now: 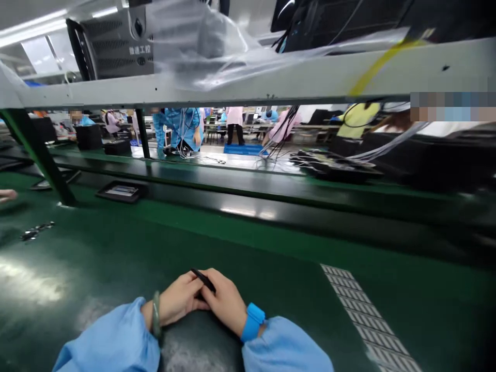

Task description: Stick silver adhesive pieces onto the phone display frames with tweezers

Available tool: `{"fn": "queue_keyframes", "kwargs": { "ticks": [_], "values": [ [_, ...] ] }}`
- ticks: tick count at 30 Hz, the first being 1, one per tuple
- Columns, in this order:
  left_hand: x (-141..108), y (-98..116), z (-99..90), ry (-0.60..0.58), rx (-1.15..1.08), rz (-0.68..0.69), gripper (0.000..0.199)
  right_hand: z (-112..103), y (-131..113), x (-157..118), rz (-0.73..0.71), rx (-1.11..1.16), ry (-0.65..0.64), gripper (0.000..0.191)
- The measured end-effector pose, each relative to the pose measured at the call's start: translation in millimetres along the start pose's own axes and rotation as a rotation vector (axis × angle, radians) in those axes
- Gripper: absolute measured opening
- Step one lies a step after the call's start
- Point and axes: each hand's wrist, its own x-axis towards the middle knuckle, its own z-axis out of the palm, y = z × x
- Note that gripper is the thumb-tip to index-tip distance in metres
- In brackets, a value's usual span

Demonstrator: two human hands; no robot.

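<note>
Both hands meet over the green work surface (116, 253) at the lower middle of the head view. A thin black object (203, 280), its kind unclear, slants between them. My right hand (226, 298), with a blue band at the wrist, has its fingers curled around this object. Close against it, my left hand (181, 297) is also curled, with a green bangle on the wrist; its fingertips touch near the same object, and whatever lies inside its fingers is hidden. Right of the hands lies a pale strip sheet (368, 315) with rows of dark marks.
A black tray (122, 191) rests on the conveyor line behind. Small dark parts (36, 231) lie at left, near another person's hand (8, 195). A white shelf beam (248, 85) crosses overhead on green posts (42, 160). Cables and several people are beyond.
</note>
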Motion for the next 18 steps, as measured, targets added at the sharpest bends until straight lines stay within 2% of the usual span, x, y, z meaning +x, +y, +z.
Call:
{"fn": "queue_keyframes", "kwargs": {
  "ticks": [9,18],
  "values": [
    [-1.6,5.1,-0.6,0.003,0.043,-0.003,0.042,0.9,-3.3,2.8,0.050,-0.025,-0.038,0.032],
    [7.9,2.8,-2.5,0.020,0.005,0.002,0.043,-3.6,9.0,7.3,0.044,-0.057,-0.132,0.032]
  ]
}}
